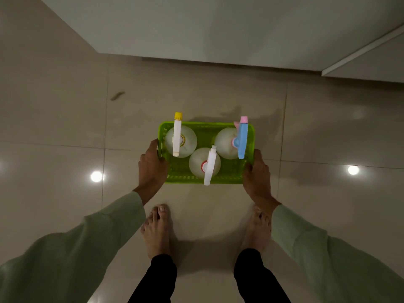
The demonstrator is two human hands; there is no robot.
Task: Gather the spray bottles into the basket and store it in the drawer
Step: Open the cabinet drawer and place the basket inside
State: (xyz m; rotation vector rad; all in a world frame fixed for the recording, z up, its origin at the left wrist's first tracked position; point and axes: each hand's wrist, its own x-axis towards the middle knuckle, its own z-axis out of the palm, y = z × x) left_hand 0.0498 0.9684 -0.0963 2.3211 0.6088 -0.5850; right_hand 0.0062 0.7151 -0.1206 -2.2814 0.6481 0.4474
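Note:
A bright green plastic basket (pixel 229 174) is held over the tiled floor in front of my bare feet. Three translucent spray bottles stand upright inside it: one with a white and yellow sprayer (pixel 177 136) at the left, one with a blue and pink sprayer (pixel 242 139) at the right, and one with a white sprayer (pixel 209 166) at the near middle. My left hand (pixel 152 166) grips the basket's left side. My right hand (pixel 256 176) grips its right side.
A white cabinet front (pixel 196 29) rises just beyond the basket, with a pale edge of another panel (pixel 360 55) at the upper right. The glossy beige floor tiles (pixel 65 127) reflect two ceiling lights. My bare feet (pixel 156 230) stand just behind the basket.

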